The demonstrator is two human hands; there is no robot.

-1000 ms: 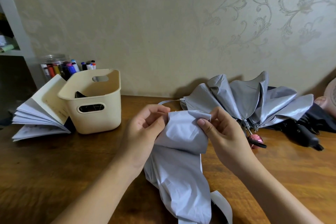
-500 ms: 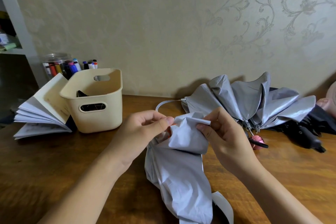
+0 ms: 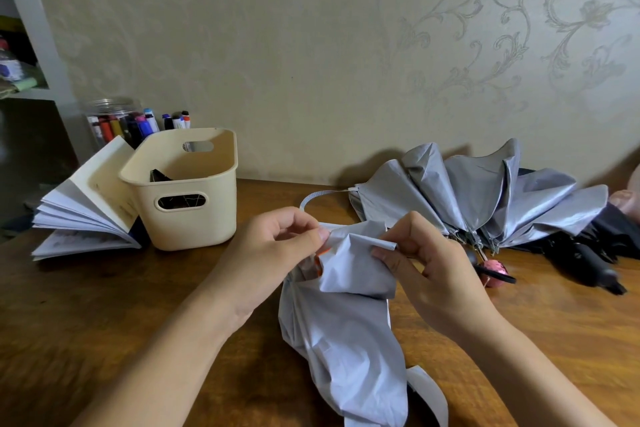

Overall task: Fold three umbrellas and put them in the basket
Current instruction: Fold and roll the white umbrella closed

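On the desk [image 3: 104, 322], left hand [image 3: 277, 250] and right hand [image 3: 433, 270] each pinch canopy folds of the pale umbrella [image 3: 343, 329], lying right of the basket [image 3: 180, 218]. Step: gathering pleats. Next likely needs wrapping folds tight, then strapping.

Beige scroll-patterned wallpaper [image 3: 346, 45], dark wooden table [image 3: 86, 322], white shelf unit [image 3: 31, 10] at left

Matt pale cloth umbrella [image 3: 346, 333] near; glossy silver cloth umbrella [image 3: 474, 198] far right; smooth cream plastic basket [image 3: 194, 218]; polished wooden table [image 3: 104, 305].
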